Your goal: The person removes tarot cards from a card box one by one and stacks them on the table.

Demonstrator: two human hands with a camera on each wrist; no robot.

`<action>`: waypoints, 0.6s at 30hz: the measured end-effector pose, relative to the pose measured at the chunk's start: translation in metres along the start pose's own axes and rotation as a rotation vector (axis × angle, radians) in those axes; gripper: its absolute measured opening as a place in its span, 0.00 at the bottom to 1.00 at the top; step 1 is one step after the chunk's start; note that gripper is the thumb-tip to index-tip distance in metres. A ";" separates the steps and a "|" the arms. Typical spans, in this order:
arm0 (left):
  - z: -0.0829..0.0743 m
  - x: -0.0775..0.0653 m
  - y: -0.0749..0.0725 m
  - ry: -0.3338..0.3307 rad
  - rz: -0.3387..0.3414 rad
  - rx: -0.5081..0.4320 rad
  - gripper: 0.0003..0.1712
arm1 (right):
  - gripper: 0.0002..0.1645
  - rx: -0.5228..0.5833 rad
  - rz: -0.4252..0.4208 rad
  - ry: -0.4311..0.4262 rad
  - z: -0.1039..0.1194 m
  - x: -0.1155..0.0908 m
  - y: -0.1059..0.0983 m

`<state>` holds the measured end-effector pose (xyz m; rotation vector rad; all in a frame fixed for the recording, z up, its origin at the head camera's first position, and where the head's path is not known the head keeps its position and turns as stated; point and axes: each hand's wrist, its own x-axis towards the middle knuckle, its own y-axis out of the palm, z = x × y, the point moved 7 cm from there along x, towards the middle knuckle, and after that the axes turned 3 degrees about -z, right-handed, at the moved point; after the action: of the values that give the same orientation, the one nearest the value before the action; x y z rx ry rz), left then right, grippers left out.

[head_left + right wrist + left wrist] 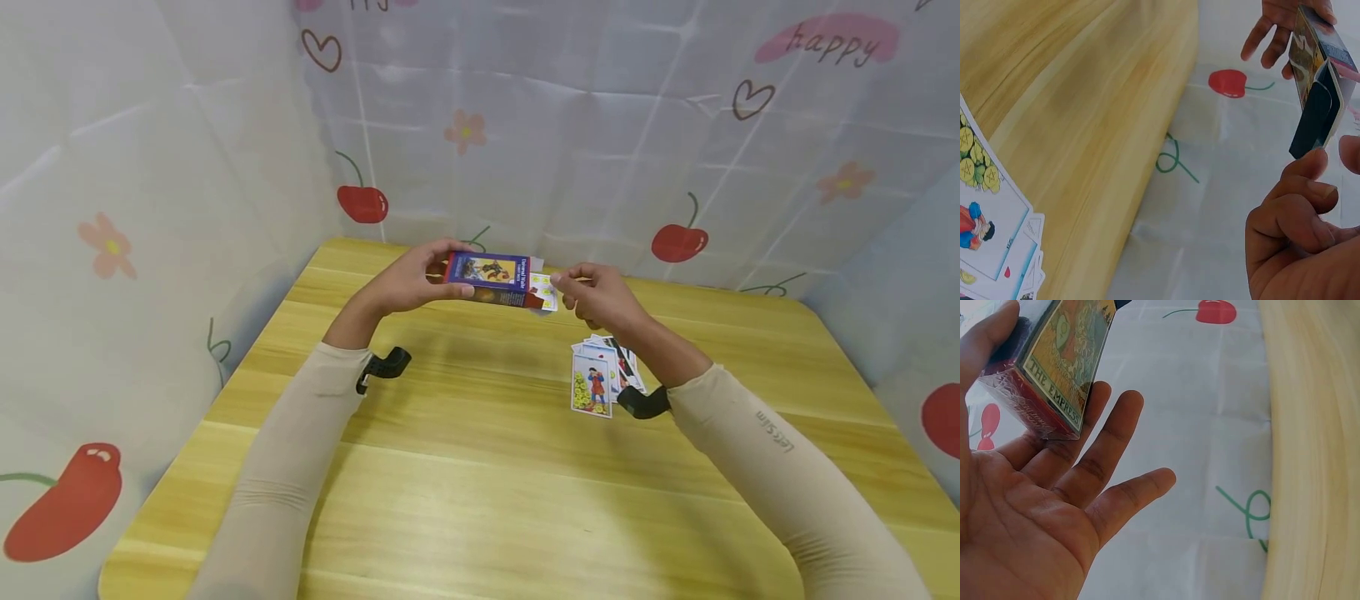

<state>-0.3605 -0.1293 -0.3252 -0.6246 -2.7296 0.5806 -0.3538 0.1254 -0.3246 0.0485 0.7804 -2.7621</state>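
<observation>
My left hand (414,277) grips a blue and red tarot card box (491,279) above the table, thumb on one side and fingers on the other. In the left wrist view, the lower fingers of that hand (1079,481) spread away from the box (1060,369), whose side reads THE EMPRESS. Cards (543,292) stick out of the box's right end; their dark back (1317,115) faces the right wrist view. At their outer edge is my right hand (600,296), fingers bent. The index fingertip meets the cards, but a gap shows beside the thumb; I cannot tell whether they are pinched.
Several loose picture cards (592,383) lie face up and overlapping on the wooden table (480,500), below the right hand. A printed curtain (562,150) hangs behind the table. Black wrist mounts (390,363) stick out from both sleeves.
</observation>
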 end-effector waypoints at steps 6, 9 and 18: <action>-0.001 -0.001 0.000 -0.006 -0.007 0.006 0.36 | 0.27 0.022 0.022 0.010 -0.002 0.000 0.005; -0.002 -0.001 0.000 -0.006 -0.008 0.008 0.35 | 0.26 0.035 0.025 -0.001 -0.003 -0.001 0.003; 0.000 0.000 -0.001 -0.014 -0.009 0.006 0.36 | 0.29 0.087 -0.035 0.008 -0.009 -0.006 -0.011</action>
<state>-0.3605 -0.1303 -0.3253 -0.6084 -2.7411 0.5922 -0.3510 0.1402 -0.3260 0.0640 0.6697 -2.8297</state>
